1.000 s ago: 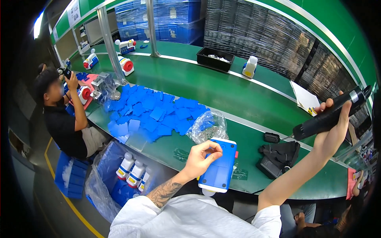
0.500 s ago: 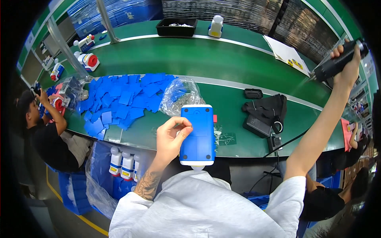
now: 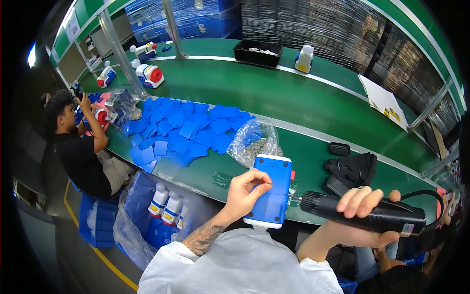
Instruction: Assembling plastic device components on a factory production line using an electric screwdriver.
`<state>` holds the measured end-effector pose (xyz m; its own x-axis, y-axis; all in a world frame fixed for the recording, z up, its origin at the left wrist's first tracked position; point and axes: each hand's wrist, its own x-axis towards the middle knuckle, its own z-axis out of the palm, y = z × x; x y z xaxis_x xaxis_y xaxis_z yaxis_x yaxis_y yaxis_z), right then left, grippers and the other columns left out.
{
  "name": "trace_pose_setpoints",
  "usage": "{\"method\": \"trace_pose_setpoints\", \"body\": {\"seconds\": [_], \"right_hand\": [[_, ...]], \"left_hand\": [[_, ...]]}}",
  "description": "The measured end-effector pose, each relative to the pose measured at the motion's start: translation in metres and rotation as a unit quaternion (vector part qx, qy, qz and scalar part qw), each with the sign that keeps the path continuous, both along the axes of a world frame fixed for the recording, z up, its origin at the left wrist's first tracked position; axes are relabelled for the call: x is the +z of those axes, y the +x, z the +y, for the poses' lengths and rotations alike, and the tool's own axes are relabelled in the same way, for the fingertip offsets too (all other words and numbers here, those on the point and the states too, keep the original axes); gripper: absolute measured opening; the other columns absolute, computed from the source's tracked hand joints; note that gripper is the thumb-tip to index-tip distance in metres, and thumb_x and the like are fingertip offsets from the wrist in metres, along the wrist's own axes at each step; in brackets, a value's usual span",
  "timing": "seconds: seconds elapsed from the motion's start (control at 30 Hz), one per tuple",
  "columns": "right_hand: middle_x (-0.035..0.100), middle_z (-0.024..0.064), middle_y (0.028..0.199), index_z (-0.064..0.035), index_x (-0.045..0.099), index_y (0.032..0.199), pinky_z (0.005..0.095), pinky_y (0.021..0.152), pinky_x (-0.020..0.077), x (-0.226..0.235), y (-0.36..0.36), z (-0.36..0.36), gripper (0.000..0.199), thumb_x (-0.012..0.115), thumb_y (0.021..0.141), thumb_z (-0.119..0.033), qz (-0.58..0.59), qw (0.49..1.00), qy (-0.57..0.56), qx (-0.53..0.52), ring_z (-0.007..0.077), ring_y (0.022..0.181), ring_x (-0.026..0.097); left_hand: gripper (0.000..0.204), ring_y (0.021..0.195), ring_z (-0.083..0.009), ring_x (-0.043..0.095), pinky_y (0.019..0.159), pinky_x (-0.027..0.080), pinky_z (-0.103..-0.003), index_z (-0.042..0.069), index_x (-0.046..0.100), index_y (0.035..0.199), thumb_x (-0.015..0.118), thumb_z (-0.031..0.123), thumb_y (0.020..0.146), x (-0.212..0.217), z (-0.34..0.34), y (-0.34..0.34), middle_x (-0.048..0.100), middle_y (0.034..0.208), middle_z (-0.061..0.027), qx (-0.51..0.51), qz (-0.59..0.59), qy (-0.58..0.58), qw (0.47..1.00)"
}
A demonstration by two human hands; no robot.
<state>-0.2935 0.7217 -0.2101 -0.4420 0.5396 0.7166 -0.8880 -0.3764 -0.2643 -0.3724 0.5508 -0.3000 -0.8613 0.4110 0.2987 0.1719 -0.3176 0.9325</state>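
In front of me a blue-and-white plastic device point(image 3: 274, 196) lies with its blue underside up, dark round feet at its corners. My left hand point(image 3: 247, 193) rests over its left side, thumb and forefinger pinched together; whatever is between the fingertips is too small to make out. My right hand point(image 3: 364, 215) grips a black electric screwdriver point(image 3: 323, 205), held nearly level. Its thin bit points left and reaches the device's right edge near my left fingertips; contact cannot be told. Beyond the device sits a clear plastic bag point(image 3: 254, 144) of small metal screws.
Many blue square plates point(image 3: 188, 130) cover the bench at left. A black pouch point(image 3: 350, 169) lies right. A black tray point(image 3: 258, 53) and a white bottle-shaped unit point(image 3: 304, 59) stand on the far shelf. Similar units fill a blue bin point(image 3: 129, 196) below. A co-worker point(image 3: 73, 137) sits left.
My right hand has brought the screwdriver from far up at the right down to the device. The view has shifted, while my left hand keeps its pinch over the device.
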Motion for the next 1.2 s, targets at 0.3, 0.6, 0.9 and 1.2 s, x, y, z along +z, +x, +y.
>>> {"method": "trace_pose_setpoints", "body": {"seconds": [0.3,0.6,0.9,1.2], "right_hand": [[0.049,0.0159,0.070,-0.0040,0.029,0.119,0.0416,0.047,0.0474,-0.012,-0.027,-0.013,0.065,0.051,0.082,-0.053,0.006,0.998,0.046,0.042,0.0288,0.058,0.053],[0.044,0.0053,0.060,-0.0049,0.037,0.116,0.0280,0.039,0.0414,-0.004,-0.036,-0.026,0.067,0.046,0.080,-0.060,-0.073,0.995,0.041,-0.058,0.0151,0.047,0.044],[0.052,0.0115,0.062,0.0027,0.035,0.111,0.0311,0.049,0.0484,-0.005,-0.081,-0.035,0.064,0.060,0.079,-0.047,-0.150,0.983,0.103,-0.038,0.0197,0.053,0.054],[0.052,0.0090,0.061,0.0049,0.043,0.105,0.0264,0.047,0.0453,-0.009,-0.111,-0.039,0.047,0.058,0.084,-0.035,-0.216,0.950,0.198,-0.111,0.0148,0.049,0.052]], "left_hand": [[0.009,0.081,-0.0128,0.055,0.075,0.046,-0.025,-0.005,0.057,0.087,0.058,-0.005,0.079,-0.005,-0.008,-0.008,0.055,0.087,-0.0074,-0.013,0.017,0.024,0.999],[0.008,0.081,-0.0127,0.056,0.075,0.046,-0.025,-0.004,0.058,0.087,0.058,-0.004,0.079,-0.007,-0.006,-0.012,0.057,0.086,-0.0079,-0.017,0.026,0.014,0.999],[0.024,0.094,-0.0258,0.052,0.082,0.042,-0.036,0.004,0.064,0.090,0.069,0.005,0.067,-0.007,-0.003,-0.031,0.058,0.101,-0.0090,0.124,0.268,-0.200,0.934],[0.037,0.114,-0.0341,0.035,0.097,0.029,-0.043,0.007,0.061,0.100,0.070,0.018,0.066,-0.017,0.004,-0.035,0.044,0.119,-0.0147,0.113,0.240,-0.280,0.922]]}}
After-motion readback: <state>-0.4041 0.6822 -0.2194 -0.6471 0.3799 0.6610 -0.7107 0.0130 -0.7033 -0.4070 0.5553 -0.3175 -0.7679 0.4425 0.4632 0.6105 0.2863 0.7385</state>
